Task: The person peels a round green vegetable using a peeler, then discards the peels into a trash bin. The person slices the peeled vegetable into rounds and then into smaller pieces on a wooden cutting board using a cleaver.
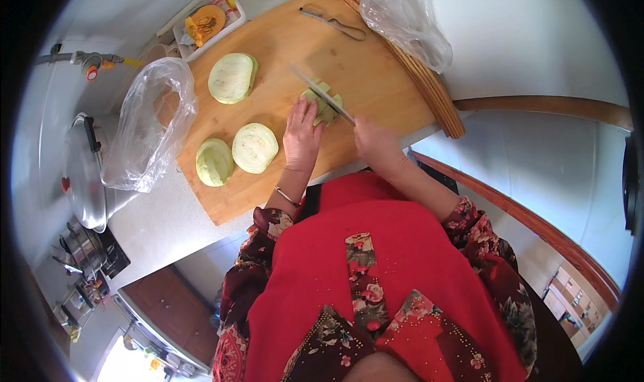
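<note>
My right hand (373, 143) is closed round the handle of a kitchen knife (327, 98), whose blade lies across pale green vegetable pieces (329, 112) on a wooden cutting board (302, 54). With fingers bent, my left hand (303, 130) presses on those pieces, just left of the blade. Farther left on the board lie a round cut vegetable piece (255, 148) with a pale face and, beside it, a greener hollowed piece (215, 162). A thick cut round (232, 78) rests toward the upper left. A metal peeler-like tool (332, 23) lies near the far edge.
A clear plastic bag (151, 125) stands at the board's left edge. A white tray (221, 35) holds a cut pumpkin (205, 24). A rolled bamboo mat (417, 75) runs along the right edge, with another plastic bag (407, 19) over it. A large metal lid (85, 175) leans at left.
</note>
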`<state>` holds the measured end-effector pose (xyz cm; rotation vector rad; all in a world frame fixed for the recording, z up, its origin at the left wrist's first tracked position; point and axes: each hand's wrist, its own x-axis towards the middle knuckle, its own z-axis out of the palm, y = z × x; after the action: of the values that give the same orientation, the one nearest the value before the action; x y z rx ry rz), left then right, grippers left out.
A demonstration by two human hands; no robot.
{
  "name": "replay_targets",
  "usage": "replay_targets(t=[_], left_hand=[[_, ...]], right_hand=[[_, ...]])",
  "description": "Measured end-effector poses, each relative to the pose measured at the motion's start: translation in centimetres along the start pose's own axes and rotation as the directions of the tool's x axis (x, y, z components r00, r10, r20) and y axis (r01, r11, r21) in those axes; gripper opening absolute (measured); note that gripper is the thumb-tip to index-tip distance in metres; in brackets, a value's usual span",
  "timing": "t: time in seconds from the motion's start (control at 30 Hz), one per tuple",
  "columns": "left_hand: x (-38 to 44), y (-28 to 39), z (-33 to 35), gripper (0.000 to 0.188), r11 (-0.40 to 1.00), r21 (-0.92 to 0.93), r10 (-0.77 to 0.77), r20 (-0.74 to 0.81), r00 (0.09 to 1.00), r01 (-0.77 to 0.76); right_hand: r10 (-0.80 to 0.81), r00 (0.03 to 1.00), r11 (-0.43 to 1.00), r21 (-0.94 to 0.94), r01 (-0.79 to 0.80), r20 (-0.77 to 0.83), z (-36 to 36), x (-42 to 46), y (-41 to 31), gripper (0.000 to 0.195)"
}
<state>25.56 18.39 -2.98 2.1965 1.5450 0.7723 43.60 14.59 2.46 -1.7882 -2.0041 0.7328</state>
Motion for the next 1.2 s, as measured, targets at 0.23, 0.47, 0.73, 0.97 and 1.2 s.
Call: replay_targets(t=[0.23, 0.47, 0.73, 0.97, 1.2], left_hand=[[-1.5, -0.5, -1.6, 0.053, 0.989, -0.123, -0.088, -0.059, 0.994, 0.080], [-2.0, -2.3, -1.0, 0.052, 0.993, -0.114, -0.035, -0.089, 0.995, 0.025], [-1.9, -1.9, -0.8, 0.052, 0.997, -0.076, -0.027, -0.096, 0.995, 0.020], [-1.7, -1.3, -0.4, 0.048, 0.998, -0.066, -0.022, -0.127, 0.992, 0.014], [-2.1, -1.8, -0.5, 0.046, 0.996, -0.084, -0.015, -0.094, 0.995, 0.008]], right_hand=[[0.049, 0.999, 0.998, 0.037, -0.050, 0.015, -2.7, -1.2, -2.2, 0.010], [-0.106, 0.994, 0.990, -0.084, 0.109, 0.035, -1.5, -3.3, -2.7, 0.010], [-0.041, 0.992, 0.990, -0.128, 0.057, 0.121, -1.6, -4.1, -2.7, 0.009], [0.012, 0.983, 0.989, -0.145, 0.015, 0.181, -2.1, -4.3, -2.7, 0.009], [0.001, 0.978, 0.991, -0.130, 0.027, 0.207, 0.0, -2.1, -3.7, 0.010]])
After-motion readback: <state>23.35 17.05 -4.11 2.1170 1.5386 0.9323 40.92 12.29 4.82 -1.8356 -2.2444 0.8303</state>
